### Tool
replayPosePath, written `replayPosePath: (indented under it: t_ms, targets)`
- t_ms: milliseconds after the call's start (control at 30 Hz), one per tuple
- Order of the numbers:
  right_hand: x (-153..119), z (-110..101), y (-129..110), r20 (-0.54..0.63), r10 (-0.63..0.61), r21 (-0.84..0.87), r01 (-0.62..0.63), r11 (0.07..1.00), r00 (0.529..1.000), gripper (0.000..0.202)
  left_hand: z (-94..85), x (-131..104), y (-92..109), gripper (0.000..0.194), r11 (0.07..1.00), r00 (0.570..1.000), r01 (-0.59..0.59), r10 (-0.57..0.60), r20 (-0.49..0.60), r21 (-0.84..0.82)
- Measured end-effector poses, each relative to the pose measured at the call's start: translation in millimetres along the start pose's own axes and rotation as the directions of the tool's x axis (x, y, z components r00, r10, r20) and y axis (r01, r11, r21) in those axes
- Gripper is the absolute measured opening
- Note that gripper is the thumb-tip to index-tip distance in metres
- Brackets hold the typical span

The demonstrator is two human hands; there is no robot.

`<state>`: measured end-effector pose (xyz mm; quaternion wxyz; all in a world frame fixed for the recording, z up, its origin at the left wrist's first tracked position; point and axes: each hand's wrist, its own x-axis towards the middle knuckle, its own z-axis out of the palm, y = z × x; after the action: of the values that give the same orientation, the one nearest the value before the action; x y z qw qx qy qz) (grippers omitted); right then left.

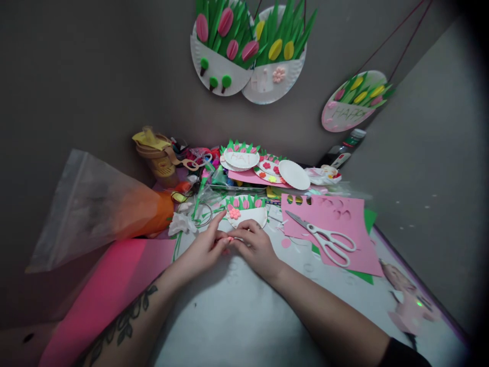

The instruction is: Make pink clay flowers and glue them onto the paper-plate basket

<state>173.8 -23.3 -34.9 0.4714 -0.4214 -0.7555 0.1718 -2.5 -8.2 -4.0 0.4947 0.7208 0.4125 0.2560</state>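
Over the table my left hand and my right hand meet at the fingertips. Between them is a small pink lump, soft-looking like modelling clay, pinched by the fingers of both hands and mostly covered by them. Just beyond lies a small paper-plate basket with green paper grass, pink paper tulips and a coral-pink flower on its front. My fingertips are close to its lower edge.
White-handled scissors rest on pink paper with cut-out holes. A pink device with a green light lies at right. Left stands a plastic bag with orange contents. Decorated plates and a dark bottle line the back.
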Motion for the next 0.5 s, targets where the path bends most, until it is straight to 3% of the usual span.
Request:
replayPosePath:
  t_ms: [167, 233, 333, 400, 500]
  targets:
    - [2, -4, -5, 0.004, 0.007, 0.046, -0.007, 0.999, 1.0, 0.011, 1.3, 0, 3, 0.064, 0.998, 1.0, 0.011, -0.013, -0.024, -0.063]
    - [5, -9, -6, -0.138, 0.07, 0.074, -0.061, 0.995, 0.988, 0.012, 0.5, 1, 6, 0.061, 0.992, 0.998, 0.024, -0.031, -0.048, -0.127]
    - [8, -15, -7, -0.366, 0.19, 0.121, -0.156, 0.98, 0.911, 0.015, -2.0, 2, 12, 0.06, 0.972, 0.984, 0.093, -0.123, -0.129, -0.217]
    - [8, -15, -7, -0.313, 0.197, 0.142, -0.159, 0.977, 0.929, 0.017, -3.6, 3, 13, 0.057, 0.961, 0.972, 0.14, -0.18, -0.154, -0.241]
    - [6, -10, -8, -0.123, 0.148, 0.171, -0.126, 0.977, 0.981, 0.022, -3.3, 3, 8, 0.048, 0.945, 0.983, 0.136, -0.167, -0.081, -0.296]
